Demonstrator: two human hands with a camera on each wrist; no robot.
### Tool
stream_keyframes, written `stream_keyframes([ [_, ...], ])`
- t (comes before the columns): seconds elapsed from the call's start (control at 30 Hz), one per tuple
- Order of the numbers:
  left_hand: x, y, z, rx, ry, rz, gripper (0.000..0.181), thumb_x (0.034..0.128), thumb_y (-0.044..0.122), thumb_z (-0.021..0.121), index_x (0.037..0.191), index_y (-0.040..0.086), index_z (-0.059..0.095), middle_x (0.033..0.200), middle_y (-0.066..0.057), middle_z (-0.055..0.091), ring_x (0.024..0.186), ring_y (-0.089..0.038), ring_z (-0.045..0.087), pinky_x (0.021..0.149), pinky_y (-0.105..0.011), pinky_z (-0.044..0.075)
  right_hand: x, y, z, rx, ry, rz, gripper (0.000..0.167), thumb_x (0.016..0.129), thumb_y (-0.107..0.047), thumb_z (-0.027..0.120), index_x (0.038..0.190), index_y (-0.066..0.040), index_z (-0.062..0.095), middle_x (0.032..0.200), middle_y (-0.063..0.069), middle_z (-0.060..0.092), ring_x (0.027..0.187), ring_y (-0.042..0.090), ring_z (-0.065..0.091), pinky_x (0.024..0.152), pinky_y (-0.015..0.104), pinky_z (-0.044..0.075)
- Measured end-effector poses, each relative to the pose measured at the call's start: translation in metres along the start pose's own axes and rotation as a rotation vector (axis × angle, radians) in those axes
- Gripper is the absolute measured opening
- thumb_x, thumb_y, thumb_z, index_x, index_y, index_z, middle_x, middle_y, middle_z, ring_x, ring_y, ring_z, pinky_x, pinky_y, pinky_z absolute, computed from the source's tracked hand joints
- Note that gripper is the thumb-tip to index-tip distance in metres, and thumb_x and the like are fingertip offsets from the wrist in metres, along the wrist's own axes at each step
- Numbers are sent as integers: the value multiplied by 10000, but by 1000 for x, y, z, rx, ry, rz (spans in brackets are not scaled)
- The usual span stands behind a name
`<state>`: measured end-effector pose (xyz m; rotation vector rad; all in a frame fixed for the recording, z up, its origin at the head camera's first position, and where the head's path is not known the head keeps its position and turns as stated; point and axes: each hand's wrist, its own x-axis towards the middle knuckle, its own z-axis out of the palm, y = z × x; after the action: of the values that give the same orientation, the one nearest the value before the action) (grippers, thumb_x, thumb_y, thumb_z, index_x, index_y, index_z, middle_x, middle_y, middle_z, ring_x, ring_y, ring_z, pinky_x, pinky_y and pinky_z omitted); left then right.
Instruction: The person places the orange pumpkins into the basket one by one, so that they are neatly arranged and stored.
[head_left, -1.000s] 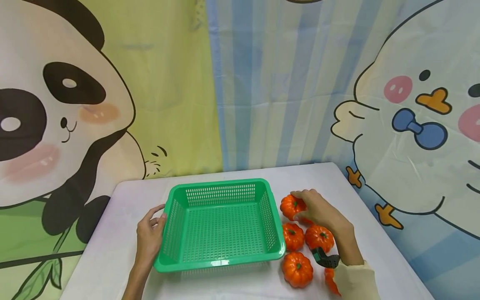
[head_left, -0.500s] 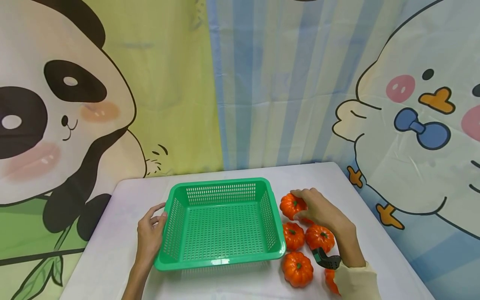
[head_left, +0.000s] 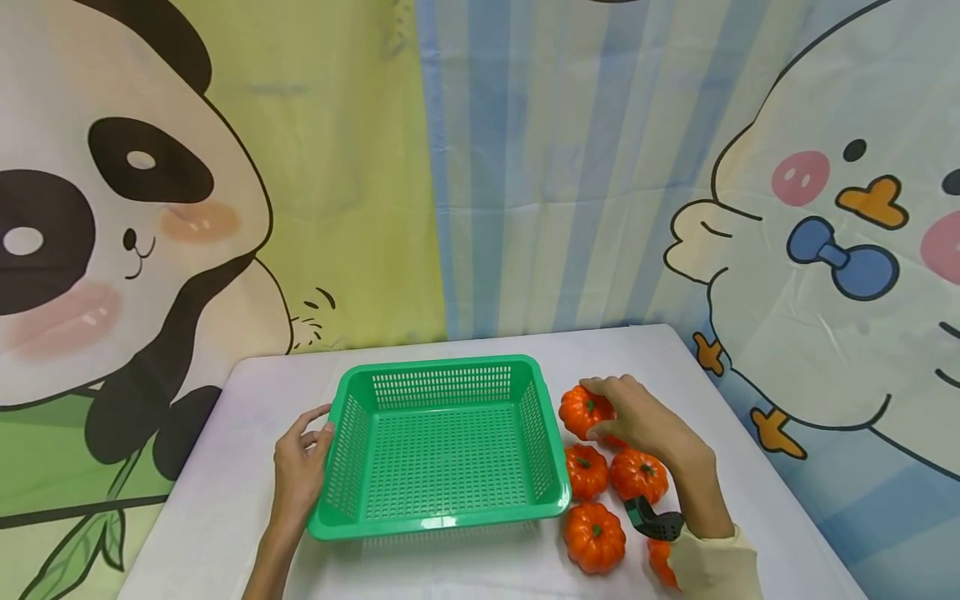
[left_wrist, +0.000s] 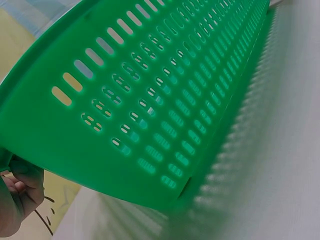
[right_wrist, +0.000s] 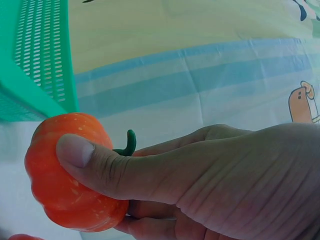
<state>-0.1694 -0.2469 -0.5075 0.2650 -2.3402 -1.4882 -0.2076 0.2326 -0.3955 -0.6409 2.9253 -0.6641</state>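
A: Start with the right grip (head_left: 637, 417). What is it doing?

B: It pinches a glossy orange ribbed pumpkin (head_left: 580, 414) with a curved green stem (right_wrist: 129, 142). The thumb lies across one side, the other fingers behind.

A: Where is that pumpkin?

B: Just right of the far part of the basket's right wall. I can't tell whether it touches the bench.

A: And the left grip (head_left: 298, 462)?

B: Thumb and bent fingers hold the left rim of a rectangular green plastic basket (head_left: 442, 527) with slotted walls and a meshed floor.

A: What lies around the right arm?

B: A sliver of orange (head_left: 614, 442) shows under the hand, too hidden to name. Nearer the person, a second pumpkin (head_left: 587, 472) sits just beside the basket, with a third pumpkin (head_left: 639, 475) to its right. A fourth pumpkin (head_left: 594, 538) lies nearer still, and a fifth pumpkin (head_left: 660, 562) is partly covered by the cream sleeve (head_left: 712, 567). A black device (head_left: 652, 518) sits by the wrist.

A: Beyond that?

B: The white-covered bench (head_left: 450, 575), then a cloth backdrop (head_left: 510, 167) with a cartoon panda (head_left: 142, 258) at left and a white chick (head_left: 817, 333) at right.
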Motion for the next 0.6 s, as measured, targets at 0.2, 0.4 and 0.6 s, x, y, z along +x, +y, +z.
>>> stream_keyframes([
  [0.2, -1, 1, -1, 8, -3, -3, 371, 1132, 158, 589, 1483, 43, 632, 926, -265, 781, 558, -52, 687, 531, -233, 521, -3, -5, -3, -9, 6, -16, 670, 856, -126, 930, 1454, 25, 669, 1407, 168, 738, 1178, 341, 650, 1081, 595, 547],
  [0.4, 0, 2, -1, 10, -2, -8, 369, 1129, 149, 593, 1481, 45, 635, 916, -261, 776, 549, -46, 681, 526, -231, 517, -5, -12, -6, -8, 8, -25, 667, 848, -122, 936, 1445, 24, 677, 1410, 173, 738, 1181, 347, 659, 1079, 590, 554],
  [0.6, -1, 2, -1, 9, -4, -10, 371, 1131, 153, 591, 1482, 42, 632, 917, -260, 775, 553, -56, 682, 528, -236, 519, -8, -18, -8, 2, -7, -19, 670, 851, -128, 933, 1449, 24, 674, 1422, 174, 732, 1197, 352, 655, 1087, 595, 550],
])
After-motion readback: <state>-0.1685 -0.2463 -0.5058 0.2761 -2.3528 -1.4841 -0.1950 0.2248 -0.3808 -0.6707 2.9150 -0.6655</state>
